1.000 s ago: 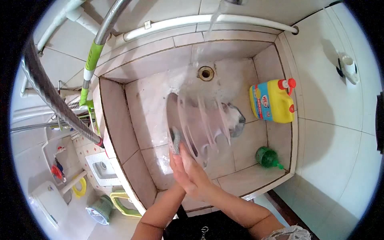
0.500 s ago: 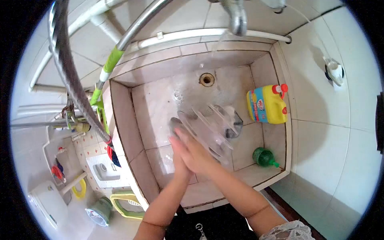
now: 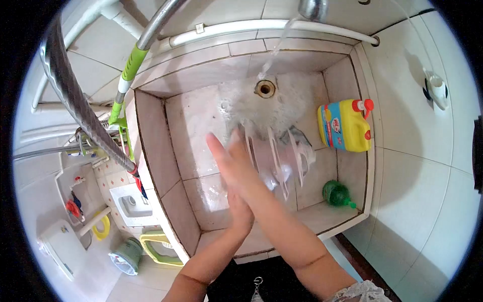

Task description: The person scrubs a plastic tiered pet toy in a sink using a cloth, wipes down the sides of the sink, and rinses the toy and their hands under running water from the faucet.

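Over the sink floor, my right hand lies across my left hand, with the two touching. The right hand's fingers look stretched out but are blurred, and nothing shows in them. Most of the left hand's fingers are hidden behind the right. Just right of my hands stands a pale, translucent thing with several upright ridges, its outline smeared. A grey piece shows at its far right end. Water runs from the metal tap beside the round drain, with foam around it.
A yellow jug with a red cap and a green bottle are at the right side of the tiled sink. Green-and-metal poles lean at the left. Beyond are a squat toilet and a bucket.
The right hand has slid forward over the left, which sits nearer me. The ridged thing appears farther right relative to my hands. The grey piece seen by my fingers earlier no longer shows there.
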`<action>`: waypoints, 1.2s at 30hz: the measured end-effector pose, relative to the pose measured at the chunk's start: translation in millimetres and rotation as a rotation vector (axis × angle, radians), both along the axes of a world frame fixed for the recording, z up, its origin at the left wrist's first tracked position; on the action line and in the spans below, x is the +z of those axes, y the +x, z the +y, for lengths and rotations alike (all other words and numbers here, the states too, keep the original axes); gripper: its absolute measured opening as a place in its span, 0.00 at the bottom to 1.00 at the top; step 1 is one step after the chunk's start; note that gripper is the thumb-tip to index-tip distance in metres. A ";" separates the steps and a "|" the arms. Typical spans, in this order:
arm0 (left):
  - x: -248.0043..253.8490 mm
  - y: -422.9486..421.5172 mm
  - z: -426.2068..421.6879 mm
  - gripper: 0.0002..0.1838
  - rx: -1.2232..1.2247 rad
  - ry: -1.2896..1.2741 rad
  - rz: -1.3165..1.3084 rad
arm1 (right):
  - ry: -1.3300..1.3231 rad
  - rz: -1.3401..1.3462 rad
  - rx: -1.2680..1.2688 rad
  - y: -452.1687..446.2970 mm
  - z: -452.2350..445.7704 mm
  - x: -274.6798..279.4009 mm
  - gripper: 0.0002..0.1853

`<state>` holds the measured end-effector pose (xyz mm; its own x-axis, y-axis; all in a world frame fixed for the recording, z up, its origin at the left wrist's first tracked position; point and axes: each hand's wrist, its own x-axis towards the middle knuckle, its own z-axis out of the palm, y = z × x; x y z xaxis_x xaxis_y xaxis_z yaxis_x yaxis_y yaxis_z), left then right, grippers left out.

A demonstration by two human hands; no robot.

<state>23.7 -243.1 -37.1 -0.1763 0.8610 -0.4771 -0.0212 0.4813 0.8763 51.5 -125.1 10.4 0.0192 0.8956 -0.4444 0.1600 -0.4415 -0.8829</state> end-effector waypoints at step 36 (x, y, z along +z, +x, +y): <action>44.3 -36.1 57.0 0.29 0.489 0.155 -0.510 | 0.298 -0.053 0.280 61.4 -166.9 -41.1 0.19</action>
